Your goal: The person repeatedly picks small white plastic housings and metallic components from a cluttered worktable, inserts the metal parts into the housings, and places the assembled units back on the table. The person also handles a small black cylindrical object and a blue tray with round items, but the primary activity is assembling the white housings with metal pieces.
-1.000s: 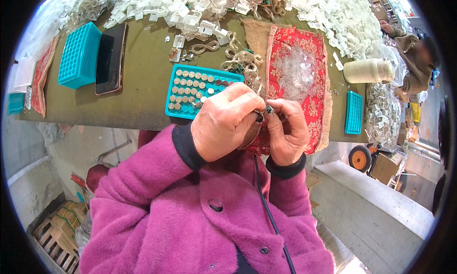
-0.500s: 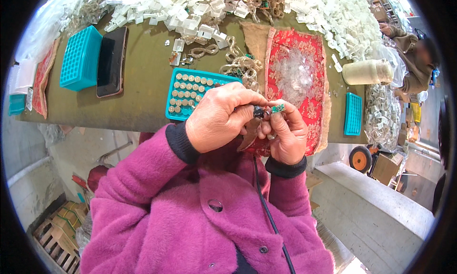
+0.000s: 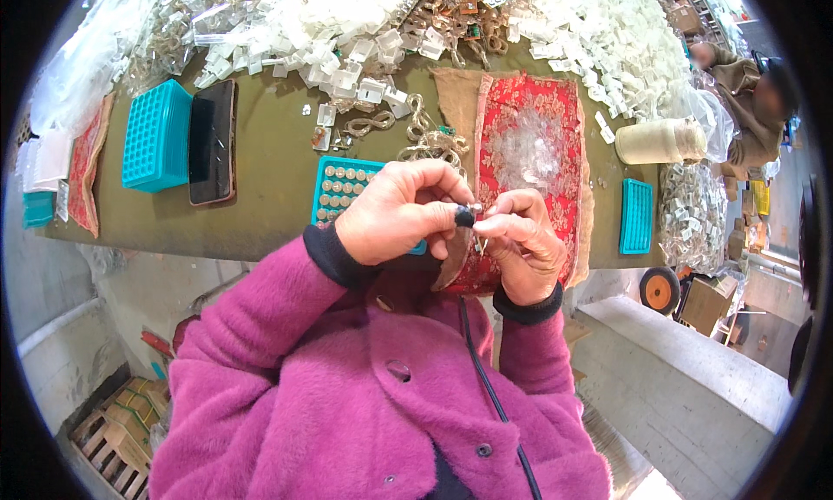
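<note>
My left hand (image 3: 395,212) is closed in a pinch, with a small black piece (image 3: 465,215) at its thumb and fingertips; a silvery bit shows beside that piece. Close against it, the fingers of my right hand (image 3: 526,246) are pinched together. A thin, shiny bit shows below those fingers, too small to name. Under and behind my left hand lies a turquoise tray (image 3: 318,186) holding rows of round, silvery coin-like cells (image 3: 338,187); its right part is hidden. Beneath my right hand spreads a red floral cloth pad (image 3: 562,207) bearing a heap of clear small pieces (image 3: 528,148).
White plastic housings (image 3: 347,53) pile along the back, with coiled clear cables (image 3: 425,144) before them. Leftward are a dark phone (image 3: 212,144) and stacked turquoise trays (image 3: 156,135). A pale jar (image 3: 661,141) and another turquoise tray (image 3: 636,216) stand right. A person (image 3: 746,109) is beyond.
The small green circuit board that showed at my right fingertips is no longer visible there. My right fingers have closed in toward the black piece, and the view has shifted slightly.
</note>
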The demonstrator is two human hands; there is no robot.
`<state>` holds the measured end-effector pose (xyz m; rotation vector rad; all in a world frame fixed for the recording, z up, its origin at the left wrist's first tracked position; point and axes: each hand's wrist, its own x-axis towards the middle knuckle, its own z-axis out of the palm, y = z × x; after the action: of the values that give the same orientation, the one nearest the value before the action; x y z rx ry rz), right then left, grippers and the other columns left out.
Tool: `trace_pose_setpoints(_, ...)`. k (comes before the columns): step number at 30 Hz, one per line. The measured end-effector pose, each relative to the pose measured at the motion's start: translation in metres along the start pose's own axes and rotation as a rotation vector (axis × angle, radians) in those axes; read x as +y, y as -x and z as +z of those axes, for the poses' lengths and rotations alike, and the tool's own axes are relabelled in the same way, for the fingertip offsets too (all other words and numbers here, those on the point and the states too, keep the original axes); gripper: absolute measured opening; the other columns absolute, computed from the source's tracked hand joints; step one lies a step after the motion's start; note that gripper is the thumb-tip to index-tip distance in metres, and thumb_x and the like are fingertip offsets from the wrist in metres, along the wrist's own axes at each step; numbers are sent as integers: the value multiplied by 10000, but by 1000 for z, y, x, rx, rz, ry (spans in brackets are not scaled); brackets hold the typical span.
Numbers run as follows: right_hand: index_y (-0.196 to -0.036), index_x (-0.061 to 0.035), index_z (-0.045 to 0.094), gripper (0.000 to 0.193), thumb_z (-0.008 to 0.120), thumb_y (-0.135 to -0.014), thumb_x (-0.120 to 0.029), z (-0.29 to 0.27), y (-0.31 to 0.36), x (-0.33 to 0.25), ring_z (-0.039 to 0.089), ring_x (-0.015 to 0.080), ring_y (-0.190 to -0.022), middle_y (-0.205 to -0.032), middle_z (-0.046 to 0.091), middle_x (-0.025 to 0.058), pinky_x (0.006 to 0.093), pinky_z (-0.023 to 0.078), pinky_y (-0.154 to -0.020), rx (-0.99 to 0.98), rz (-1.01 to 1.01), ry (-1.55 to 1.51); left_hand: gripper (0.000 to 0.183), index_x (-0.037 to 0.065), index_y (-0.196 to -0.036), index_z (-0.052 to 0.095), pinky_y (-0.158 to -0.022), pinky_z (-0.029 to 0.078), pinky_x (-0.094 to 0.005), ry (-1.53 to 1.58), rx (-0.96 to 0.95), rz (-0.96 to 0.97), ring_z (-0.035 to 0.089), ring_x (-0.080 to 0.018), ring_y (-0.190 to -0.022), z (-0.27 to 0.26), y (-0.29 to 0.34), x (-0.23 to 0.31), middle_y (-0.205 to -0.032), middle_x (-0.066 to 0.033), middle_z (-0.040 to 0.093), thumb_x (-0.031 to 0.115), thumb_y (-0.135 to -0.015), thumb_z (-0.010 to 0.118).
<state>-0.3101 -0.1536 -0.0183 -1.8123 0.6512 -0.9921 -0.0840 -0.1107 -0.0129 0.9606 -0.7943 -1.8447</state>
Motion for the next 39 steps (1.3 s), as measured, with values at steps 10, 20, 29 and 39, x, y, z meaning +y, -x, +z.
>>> trace_pose_setpoints(10,-1156,34,718,167,703,-992,3,-1,-8,-20,677,107,-818,-1010,729,34,243,526,-726,193,582,-209,461,4,-1310,665,-814,657,-332,-749,481,591,723,-207,-1042,10,4,12,-1254,-139,669,-131,-869,653)
trace_pose_setpoints(20,-1082,-3,739,217,784,-874,37,16,-16,-47,711,188,-883,-986,725,107,302,551,-790,-30,389,43,213,-25,-1044,741,-775,638,-321,-387,264,476,730,-197,-901,0,33,3,-1060,-135,712,-161,-891,684)
trace_pose_setpoints(29,-999,-21,718,192,772,-829,51,53,-20,-53,626,177,-679,-856,636,81,305,497,-596,-155,186,215,155,-19,-1033,704,-836,657,-353,275,168,348,720,-211,-979,-19,64,-27,-1104,-149,696,-126,-923,725)
trace_pose_setpoints(39,-891,-28,657,115,700,-798,24,87,-26,-64,603,194,-628,-797,592,84,331,479,-572,-226,186,275,304,48,-1013,779,-858,596,-351,-777,353,772,727,-244,-998,-36,98,-17,-1077,-115,739,-97,-746,804)
